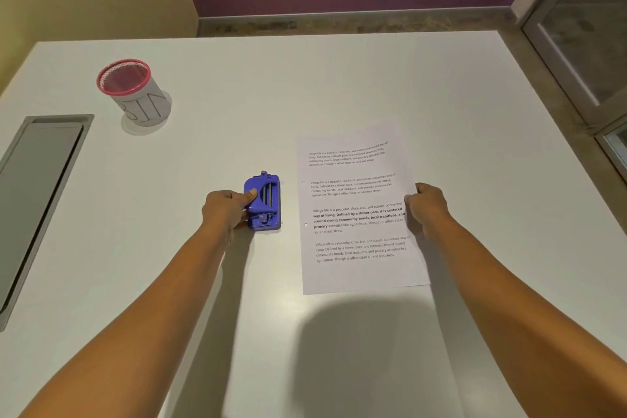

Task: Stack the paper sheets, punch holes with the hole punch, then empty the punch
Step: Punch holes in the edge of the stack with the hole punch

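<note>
A blue hole punch (266,202) sits on the white table (271,95), a little left of the paper. My left hand (225,209) grips its left side, thumb on top. The stack of printed paper sheets (359,214) lies flat to the right, with two punched holes along its left edge. My right hand (428,205) pinches the stack's right edge, fingers curled. A gap of bare table separates the punch from the paper.
A mesh cup with a pink rim and a paper wrap marked BIN (135,93) stands at the back left. A grey recessed panel (37,193) is set into the table's left side. A glass door (587,30) is at the right.
</note>
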The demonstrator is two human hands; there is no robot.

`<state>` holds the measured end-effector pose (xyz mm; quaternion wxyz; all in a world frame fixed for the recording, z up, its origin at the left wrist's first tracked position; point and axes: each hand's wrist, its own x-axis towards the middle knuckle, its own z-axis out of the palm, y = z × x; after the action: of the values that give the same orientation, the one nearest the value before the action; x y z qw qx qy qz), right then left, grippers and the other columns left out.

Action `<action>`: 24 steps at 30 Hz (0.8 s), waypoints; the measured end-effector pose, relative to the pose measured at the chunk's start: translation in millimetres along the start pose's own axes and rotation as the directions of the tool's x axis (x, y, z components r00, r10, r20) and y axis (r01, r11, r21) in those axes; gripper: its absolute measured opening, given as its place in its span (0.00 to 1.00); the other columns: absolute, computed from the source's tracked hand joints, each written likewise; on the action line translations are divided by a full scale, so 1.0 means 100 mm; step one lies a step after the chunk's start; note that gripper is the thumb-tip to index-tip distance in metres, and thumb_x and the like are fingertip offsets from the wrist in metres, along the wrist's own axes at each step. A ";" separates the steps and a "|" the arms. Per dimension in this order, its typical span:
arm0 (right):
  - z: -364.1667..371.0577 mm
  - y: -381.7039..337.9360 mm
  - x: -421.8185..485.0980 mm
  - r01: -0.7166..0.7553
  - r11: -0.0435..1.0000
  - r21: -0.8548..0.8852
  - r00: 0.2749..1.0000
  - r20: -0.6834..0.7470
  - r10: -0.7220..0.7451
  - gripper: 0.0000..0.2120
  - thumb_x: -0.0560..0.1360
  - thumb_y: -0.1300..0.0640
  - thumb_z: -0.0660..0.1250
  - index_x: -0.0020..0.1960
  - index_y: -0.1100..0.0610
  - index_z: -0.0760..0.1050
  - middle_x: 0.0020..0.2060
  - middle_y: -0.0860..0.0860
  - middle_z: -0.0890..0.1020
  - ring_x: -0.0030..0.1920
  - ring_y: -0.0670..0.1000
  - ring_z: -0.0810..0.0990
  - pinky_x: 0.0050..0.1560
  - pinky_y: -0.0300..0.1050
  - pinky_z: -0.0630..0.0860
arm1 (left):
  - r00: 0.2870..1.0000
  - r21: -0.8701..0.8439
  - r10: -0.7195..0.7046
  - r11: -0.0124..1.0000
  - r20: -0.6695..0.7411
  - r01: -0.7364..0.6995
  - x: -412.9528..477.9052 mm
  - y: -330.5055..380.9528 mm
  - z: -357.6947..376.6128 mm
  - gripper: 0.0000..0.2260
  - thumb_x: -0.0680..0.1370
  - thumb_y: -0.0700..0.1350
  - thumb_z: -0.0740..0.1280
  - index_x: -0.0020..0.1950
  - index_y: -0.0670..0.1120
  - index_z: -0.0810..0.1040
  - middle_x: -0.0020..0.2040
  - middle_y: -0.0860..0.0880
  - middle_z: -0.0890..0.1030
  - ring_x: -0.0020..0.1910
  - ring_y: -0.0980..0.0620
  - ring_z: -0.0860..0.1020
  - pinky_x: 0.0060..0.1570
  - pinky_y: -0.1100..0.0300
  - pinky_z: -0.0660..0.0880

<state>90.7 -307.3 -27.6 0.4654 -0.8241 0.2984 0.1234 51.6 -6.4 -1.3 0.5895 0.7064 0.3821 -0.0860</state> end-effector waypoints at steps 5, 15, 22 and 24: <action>0.01 0.01 0.01 0.000 1.000 -0.010 1.000 0.006 0.000 0.10 0.73 0.69 0.57 0.46 0.62 0.76 0.42 0.56 0.77 0.42 0.54 0.73 0.39 0.40 0.67 | 0.999 0.023 0.013 1.000 -0.039 -0.012 0.00 -0.02 0.01 0.16 0.73 0.42 0.71 0.30 0.43 0.68 0.44 0.40 0.78 0.39 0.42 0.77 0.47 0.49 0.79; 0.02 0.03 0.01 -0.025 0.999 0.040 1.000 0.013 0.024 0.08 0.72 0.69 0.57 0.46 0.66 0.75 0.41 0.56 0.75 0.41 0.52 0.70 0.34 0.41 0.64 | 0.997 0.059 0.013 0.998 -0.082 -0.008 -0.02 -0.05 0.03 0.15 0.72 0.44 0.73 0.30 0.42 0.70 0.36 0.45 0.75 0.37 0.45 0.74 0.52 0.43 0.78; -0.02 0.07 -0.02 0.051 0.998 0.038 0.999 0.004 -0.051 0.06 0.74 0.66 0.57 0.43 0.61 0.72 0.40 0.55 0.74 0.41 0.52 0.69 0.38 0.42 0.63 | 0.993 0.061 0.025 0.998 -0.118 -0.018 -0.03 -0.08 0.06 0.13 0.71 0.48 0.73 0.46 0.42 0.74 0.51 0.42 0.78 0.45 0.43 0.77 0.51 0.47 0.79; -0.03 0.09 -0.05 0.078 0.995 0.062 0.997 0.013 -0.079 0.07 0.76 0.66 0.58 0.48 0.63 0.74 0.42 0.56 0.77 0.43 0.55 0.72 0.40 0.41 0.66 | 0.984 0.118 0.068 0.992 -0.162 -0.049 -0.06 -0.08 0.09 0.20 0.71 0.51 0.72 0.56 0.41 0.73 0.52 0.45 0.75 0.48 0.45 0.75 0.48 0.51 0.75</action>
<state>81.6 -311.3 -29.8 0.4972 -0.8196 0.2657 0.1023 44.9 -16.8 -6.3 0.5167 0.7546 0.4033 -0.0311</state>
